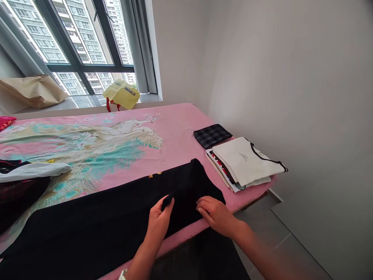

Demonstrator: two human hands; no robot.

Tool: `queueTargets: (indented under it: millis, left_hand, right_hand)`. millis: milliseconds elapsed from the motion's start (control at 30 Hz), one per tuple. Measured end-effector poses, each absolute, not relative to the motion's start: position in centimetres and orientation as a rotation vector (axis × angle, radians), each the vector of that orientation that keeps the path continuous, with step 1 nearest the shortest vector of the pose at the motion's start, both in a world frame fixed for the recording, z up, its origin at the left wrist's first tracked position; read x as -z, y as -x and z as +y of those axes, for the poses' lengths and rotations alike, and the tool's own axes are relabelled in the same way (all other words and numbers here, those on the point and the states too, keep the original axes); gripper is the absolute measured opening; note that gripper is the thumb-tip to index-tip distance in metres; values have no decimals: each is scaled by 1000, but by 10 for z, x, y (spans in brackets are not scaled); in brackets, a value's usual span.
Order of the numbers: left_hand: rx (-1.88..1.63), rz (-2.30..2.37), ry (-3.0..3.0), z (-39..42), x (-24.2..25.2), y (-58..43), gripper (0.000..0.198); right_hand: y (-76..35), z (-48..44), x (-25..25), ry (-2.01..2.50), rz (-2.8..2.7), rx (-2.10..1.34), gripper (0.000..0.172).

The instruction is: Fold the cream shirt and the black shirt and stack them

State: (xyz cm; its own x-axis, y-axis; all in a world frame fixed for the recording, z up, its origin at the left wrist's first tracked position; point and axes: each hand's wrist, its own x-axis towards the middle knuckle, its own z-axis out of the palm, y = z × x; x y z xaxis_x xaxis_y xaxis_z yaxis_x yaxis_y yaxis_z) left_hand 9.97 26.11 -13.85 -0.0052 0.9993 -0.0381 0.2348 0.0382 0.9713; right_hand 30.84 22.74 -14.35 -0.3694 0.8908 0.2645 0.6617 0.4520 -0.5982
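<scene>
A black garment (96, 221) lies spread across the near side of the pink bed sheet (171, 136). My left hand (159, 219) pinches a fold of this black cloth between thumb and fingers. Just to the right, my right hand (214, 214) rests on the same garment near its right end, fingers curled and pressing the fabric. Part of the black cloth hangs over the bed's front edge below my arms.
A stack of folded clothes with a white shirt (246, 161) on top sits at the bed's right corner, a folded plaid piece (212, 135) behind it. Unfolded clothes (26, 179) lie at the left. A yellow bag (121, 93) and brown paper bag (33, 91) sit on the windowsill.
</scene>
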Motion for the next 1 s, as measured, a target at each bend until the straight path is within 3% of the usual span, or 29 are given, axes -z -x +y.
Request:
queueTargets:
  millis: [200,400,533,633,800,1000]
  left_hand:
    - [-1113,1249,-1609,275,94,-93,28]
    - [-903,1147,-1861,258,139,-110,32]
    - [-859,1162,-1615,257,183,-114,27]
    - [-920,1159,-1353,261,189,-107,38]
    - [-896,1054,-1288,264,179,-93,43]
    - [-944,1044,-1288,258,186,-95,36]
  right_hand:
    - [-285,305,176,1199,-2561,-404,46]
    - [-313,403,206,1625,-2366,-327,56]
    - [-328,420,220,1742,-2185,-243,45]
    - [-330,423,220,1782,-2053,-165,37]
    - [-338,441,201,1589,-2150,-135,53]
    - [-352,467,192,1589,-2200,-238,23]
